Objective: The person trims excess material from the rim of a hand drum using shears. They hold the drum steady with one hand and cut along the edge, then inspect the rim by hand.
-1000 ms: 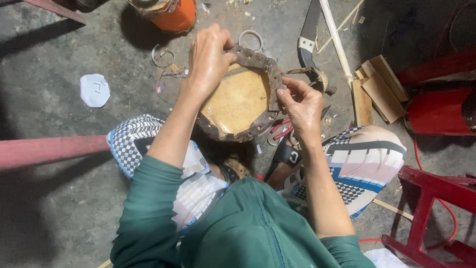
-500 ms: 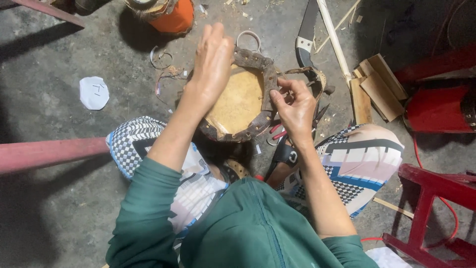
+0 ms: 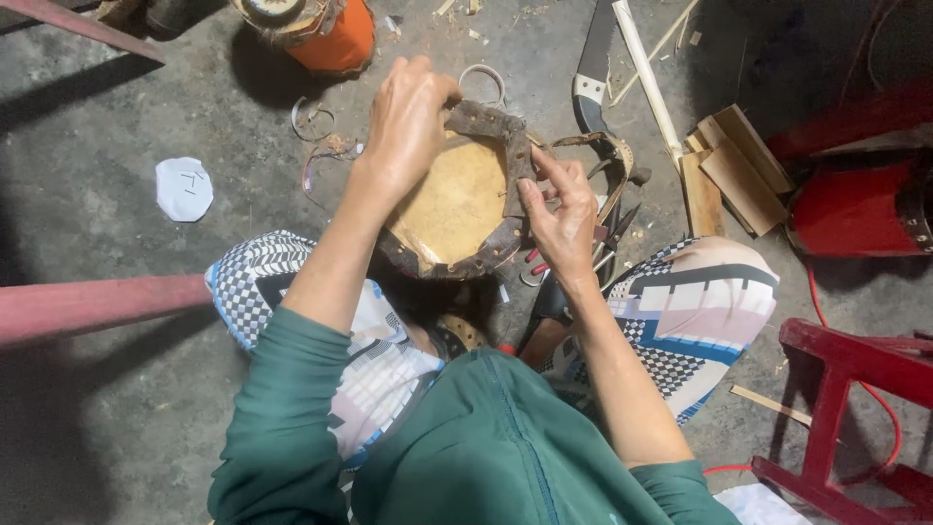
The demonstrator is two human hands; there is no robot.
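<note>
Since the earlier frame, little has moved: left hand [image 3: 408,122] grips the far rim of a small drum [image 3: 457,199] on the floor [image 3: 117,408], between the knees. Right hand [image 3: 564,209] pinches its leather strap [image 3: 515,160] at the near-right rim.

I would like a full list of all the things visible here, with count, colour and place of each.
drum: one, tan skin with dark brown rim, centre, between the knees
strap: one, brown, right of drum
saw: one, dark blade, top
wood pieces: several, light brown, right
orange container: one, top
paper scrap: one, white, left floor
red stool: one, lower right
left hand: on the drum's top rim
right hand: fingers pinching the drum's right rim
</note>
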